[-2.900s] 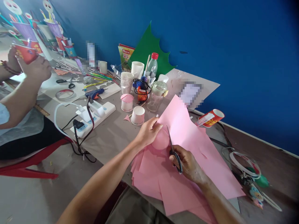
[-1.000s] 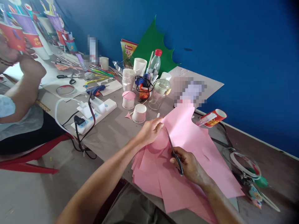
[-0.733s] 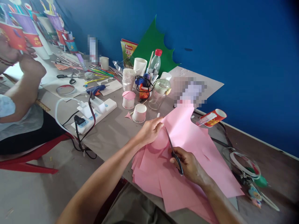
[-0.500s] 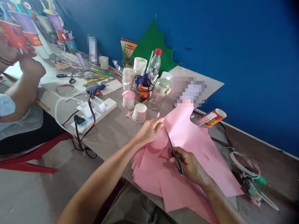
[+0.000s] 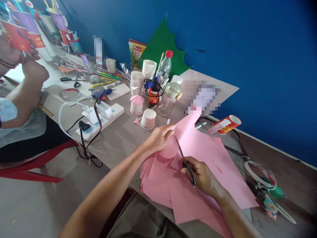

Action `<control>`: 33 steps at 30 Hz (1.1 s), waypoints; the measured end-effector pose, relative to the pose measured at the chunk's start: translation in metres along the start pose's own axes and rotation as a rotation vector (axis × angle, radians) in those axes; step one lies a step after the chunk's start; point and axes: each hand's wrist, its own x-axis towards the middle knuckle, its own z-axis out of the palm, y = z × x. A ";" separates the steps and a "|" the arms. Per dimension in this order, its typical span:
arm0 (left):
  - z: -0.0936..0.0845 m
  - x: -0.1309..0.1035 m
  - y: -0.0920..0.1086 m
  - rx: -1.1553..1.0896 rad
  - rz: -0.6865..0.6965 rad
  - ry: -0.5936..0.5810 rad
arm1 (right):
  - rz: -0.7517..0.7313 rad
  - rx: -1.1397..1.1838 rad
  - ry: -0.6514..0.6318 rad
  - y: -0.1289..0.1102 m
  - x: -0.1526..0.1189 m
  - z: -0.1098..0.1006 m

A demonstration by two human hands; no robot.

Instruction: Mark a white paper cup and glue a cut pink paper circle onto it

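A pink sheet [image 5: 187, 125] is pinched in the left hand [image 5: 159, 138], its thumb pressed on the upper side and its fingers mostly hidden beneath the paper; how far they are bent cannot be told. Just below that thumb, a pink rounded piece [image 5: 169, 151] is seen; whether it is joined to the sheet cannot be told. Black-handled scissors [image 5: 184, 162] are gripped in the right hand [image 5: 198, 173], its fingers curled closely around the handles, and the blades are pointed away from the body, against the rounded edge. The gap between the blades cannot be made out. Sheet and scissors are held above a loose stack of pink paper [image 5: 158, 188], spread over the near edge of the grey table [image 5: 119, 145]. Beyond the left hand, a white cup [image 5: 148, 121] is stood upright, with a pink-topped cup [image 5: 136, 107] and a small pink scrap [image 5: 136, 121] near it. Farther back, a lidded glass jar [image 5: 167, 105] is placed. To the right, a marker [image 5: 201, 125] is seen near a red cup [image 5: 232, 124] laid on its side. At the far left, another red cup [image 5: 17, 35] is held by a co-worker.
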 end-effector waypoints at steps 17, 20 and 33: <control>0.000 0.000 -0.008 0.049 0.041 -0.041 | 0.008 -0.009 -0.026 0.002 -0.003 -0.002; -0.001 0.000 -0.005 0.048 0.030 -0.052 | -0.002 -0.023 -0.024 0.002 -0.002 -0.003; -0.006 -0.001 -0.002 -0.020 0.013 -0.135 | 0.022 -0.038 -0.086 -0.002 -0.004 -0.009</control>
